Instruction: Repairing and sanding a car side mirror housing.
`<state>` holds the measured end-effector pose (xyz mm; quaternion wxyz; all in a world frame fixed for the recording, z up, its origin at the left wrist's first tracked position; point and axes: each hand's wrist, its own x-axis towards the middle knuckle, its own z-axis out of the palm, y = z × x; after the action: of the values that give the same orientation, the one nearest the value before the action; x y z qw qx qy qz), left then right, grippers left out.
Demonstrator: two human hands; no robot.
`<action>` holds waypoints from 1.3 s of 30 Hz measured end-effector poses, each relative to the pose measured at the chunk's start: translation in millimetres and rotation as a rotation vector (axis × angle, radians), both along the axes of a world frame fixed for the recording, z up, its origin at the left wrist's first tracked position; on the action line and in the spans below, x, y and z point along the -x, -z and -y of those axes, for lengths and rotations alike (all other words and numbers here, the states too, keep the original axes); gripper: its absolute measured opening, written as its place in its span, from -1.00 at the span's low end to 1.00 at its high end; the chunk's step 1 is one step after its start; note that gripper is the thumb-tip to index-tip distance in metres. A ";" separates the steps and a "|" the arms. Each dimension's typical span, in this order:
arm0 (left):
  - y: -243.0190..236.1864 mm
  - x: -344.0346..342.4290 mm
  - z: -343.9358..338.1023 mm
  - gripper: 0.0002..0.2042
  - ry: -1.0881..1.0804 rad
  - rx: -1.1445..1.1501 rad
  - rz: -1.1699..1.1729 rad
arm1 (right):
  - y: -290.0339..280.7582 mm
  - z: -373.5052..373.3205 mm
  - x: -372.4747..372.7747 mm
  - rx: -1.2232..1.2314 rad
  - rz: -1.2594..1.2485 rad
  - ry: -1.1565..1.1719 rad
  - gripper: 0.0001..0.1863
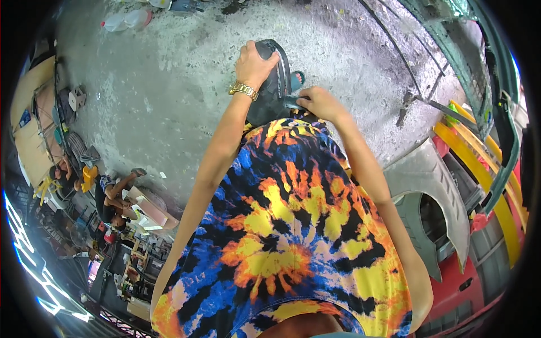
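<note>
A dark grey, rounded part (264, 107) with a long curved, slotted right edge is held in front of my body, above the concrete floor. What kind of part it is I cannot make out. My left hand (256, 65), with a gold watch on the wrist, grips its upper end, fingers over the top and thumb toward the slotted edge. At the lower right edge, my right hand (322, 105) has its fingers closed on a small grey-blue flat piece (292, 102), which touches the part. My shirt front partly hides the part's lower end.
A sandalled foot (298, 79) shows just right of the part. Car body panels (417, 169) and yellow strips (459, 149) stand at the right, beside a green frame (510, 112). Another person (112, 200) sits at the left near cluttered shelves. Plastic bottles (127, 21) lie far left.
</note>
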<state>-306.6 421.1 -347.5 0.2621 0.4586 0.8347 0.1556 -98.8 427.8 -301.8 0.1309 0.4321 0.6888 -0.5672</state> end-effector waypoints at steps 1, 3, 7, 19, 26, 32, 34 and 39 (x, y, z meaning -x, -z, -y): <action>-2.0 -3.8 -3.2 -0.34 0.013 -0.002 0.005 | 6.3 4.1 4.0 -0.002 0.005 0.013 -0.75; -4.6 -7.3 -8.1 -0.35 0.059 -0.021 -0.040 | 29.1 12.7 13.0 -0.136 -0.009 -0.034 -0.76; 3.1 0.4 -0.3 -0.35 0.011 -0.069 0.006 | 2.7 -6.7 0.6 0.017 -0.058 -0.030 -0.75; 2.1 3.8 -6.3 -0.33 0.059 -0.046 -0.014 | -12.7 1.8 -1.8 0.239 0.146 0.187 -0.76; 2.0 1.6 -10.7 -0.32 0.077 -0.075 -0.018 | 22.5 10.8 3.2 -0.110 0.041 0.059 -0.76; 4.1 5.4 -4.3 -0.32 0.029 -0.075 0.038 | 5.8 -3.8 -5.7 -0.033 0.048 0.018 -0.71; 3.0 3.3 -6.0 -0.32 0.045 -0.077 -0.002 | 20.5 9.2 -1.4 -0.030 0.031 0.022 -0.71; 4.7 3.1 -3.5 -0.33 0.050 -0.053 0.002 | 6.4 3.1 -6.8 -0.049 -0.004 0.062 -0.74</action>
<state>-309.7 424.5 -352.2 0.2544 0.4862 0.8183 0.1714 -91.9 424.7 -308.2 0.1013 0.4555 0.6889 -0.5547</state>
